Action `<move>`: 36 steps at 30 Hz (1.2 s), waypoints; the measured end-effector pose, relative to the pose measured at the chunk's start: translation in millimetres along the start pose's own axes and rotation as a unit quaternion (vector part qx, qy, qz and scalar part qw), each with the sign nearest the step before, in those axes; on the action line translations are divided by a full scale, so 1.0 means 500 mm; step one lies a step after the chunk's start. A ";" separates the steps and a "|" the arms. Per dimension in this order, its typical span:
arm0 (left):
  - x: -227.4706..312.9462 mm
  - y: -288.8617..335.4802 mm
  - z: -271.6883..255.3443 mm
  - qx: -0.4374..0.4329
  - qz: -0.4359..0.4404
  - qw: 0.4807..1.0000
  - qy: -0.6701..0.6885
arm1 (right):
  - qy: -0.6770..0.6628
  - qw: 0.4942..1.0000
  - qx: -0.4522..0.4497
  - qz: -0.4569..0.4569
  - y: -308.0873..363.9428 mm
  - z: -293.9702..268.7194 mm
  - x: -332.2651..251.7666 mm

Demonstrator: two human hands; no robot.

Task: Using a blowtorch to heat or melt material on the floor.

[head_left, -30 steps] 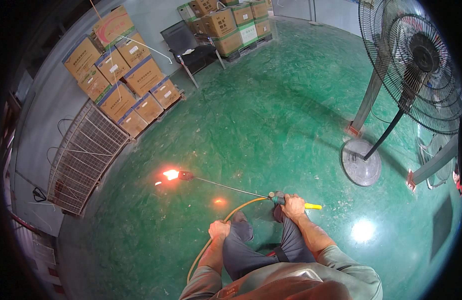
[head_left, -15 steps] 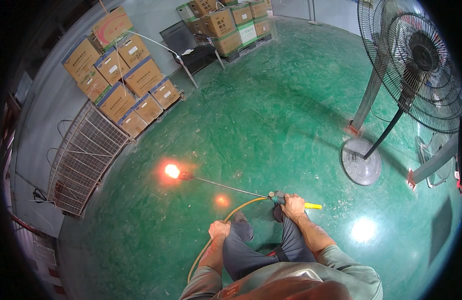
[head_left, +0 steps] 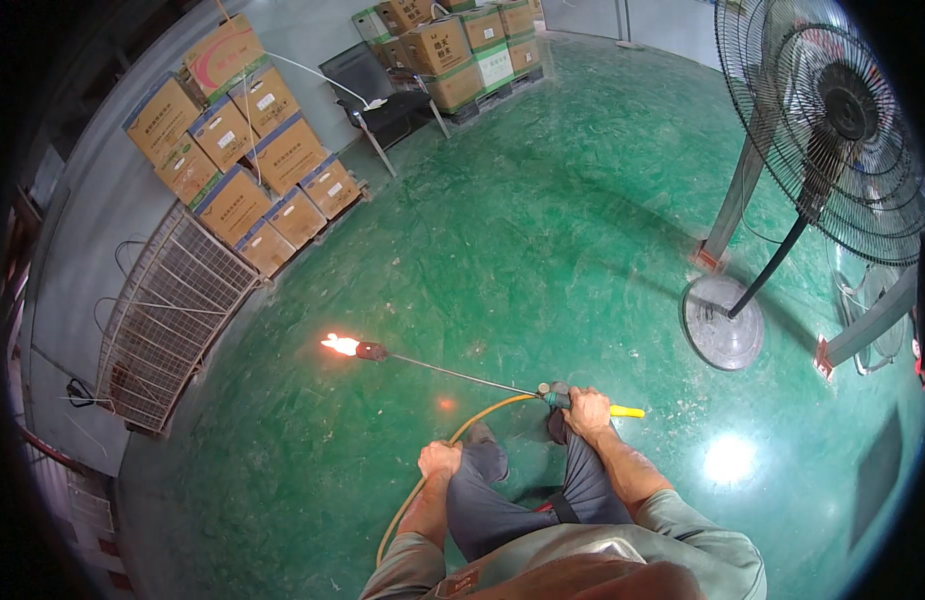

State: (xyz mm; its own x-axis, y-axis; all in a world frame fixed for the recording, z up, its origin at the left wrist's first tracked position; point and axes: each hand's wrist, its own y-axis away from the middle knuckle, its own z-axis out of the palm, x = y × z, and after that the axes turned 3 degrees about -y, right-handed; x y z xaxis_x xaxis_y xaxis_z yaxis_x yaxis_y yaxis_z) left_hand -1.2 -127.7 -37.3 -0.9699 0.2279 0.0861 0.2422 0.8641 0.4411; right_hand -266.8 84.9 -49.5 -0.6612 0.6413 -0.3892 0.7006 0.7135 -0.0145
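Note:
My right hand (head_left: 589,411) is wrapped around the handle of a gas torch (head_left: 450,374), whose yellow end sticks out to the right of my fist. The torch's long thin metal tube reaches to the left over the floor. At its far end a dark burner head (head_left: 372,351) gives off a bright orange-white flame (head_left: 340,345). A yellow-orange hose (head_left: 491,408) curves from the handle back toward my body. My left hand (head_left: 440,458) is closed on this hose beside my left knee. Some of the fingers are hidden.
Stacked cardboard boxes (head_left: 289,152) stand on a pallet at the far left, beside a wire mesh rack (head_left: 173,310). A black chair (head_left: 388,105) and more boxes (head_left: 438,65) are farther back. To the right stands a large pedestal fan (head_left: 723,322) near grey posts (head_left: 740,195).
The flame has shrunk from a round glare to a narrower tongue, so the burner head shows more clearly. The cord hanging before the boxes has swung right. Both hands are where they were.

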 end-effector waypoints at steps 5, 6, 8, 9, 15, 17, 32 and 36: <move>0.000 -0.001 -0.001 -0.005 -0.004 1.000 0.005 | -0.008 1.000 0.005 0.006 -0.002 0.011 0.004; -0.001 -0.001 0.000 -0.004 -0.002 1.000 0.003 | -0.007 1.000 0.006 0.005 -0.003 0.013 0.006; 0.000 -0.002 0.001 0.000 0.002 1.000 -0.001 | -0.005 1.000 0.009 0.004 -0.003 0.018 0.010; -0.001 -0.003 0.001 -0.001 -0.001 1.000 -0.001 | -0.006 1.000 0.011 0.003 -0.003 0.018 0.009; -0.004 -0.003 0.004 -0.001 -0.004 1.000 -0.001 | -0.008 1.000 0.007 0.000 -0.001 0.013 0.003; -0.004 -0.003 0.002 -0.006 -0.004 1.000 -0.003 | -0.002 1.000 -0.003 0.001 -0.001 0.008 0.001; -0.011 -0.006 0.009 0.008 -0.004 1.000 -0.001 | -0.011 1.000 0.003 -0.004 -0.001 0.011 0.000; -0.004 -0.002 0.004 0.000 -0.009 1.000 0.012 | 0.003 1.000 -0.004 -0.001 0.000 0.013 0.004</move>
State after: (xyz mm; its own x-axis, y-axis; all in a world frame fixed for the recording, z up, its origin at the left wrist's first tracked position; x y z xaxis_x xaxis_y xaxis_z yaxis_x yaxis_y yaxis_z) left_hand 0.6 -128.0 -39.8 -0.9744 0.2018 0.0990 0.2247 0.8682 0.4423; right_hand -266.3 84.2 -56.0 -0.6635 0.6420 -0.3842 0.6975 0.7166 -0.0072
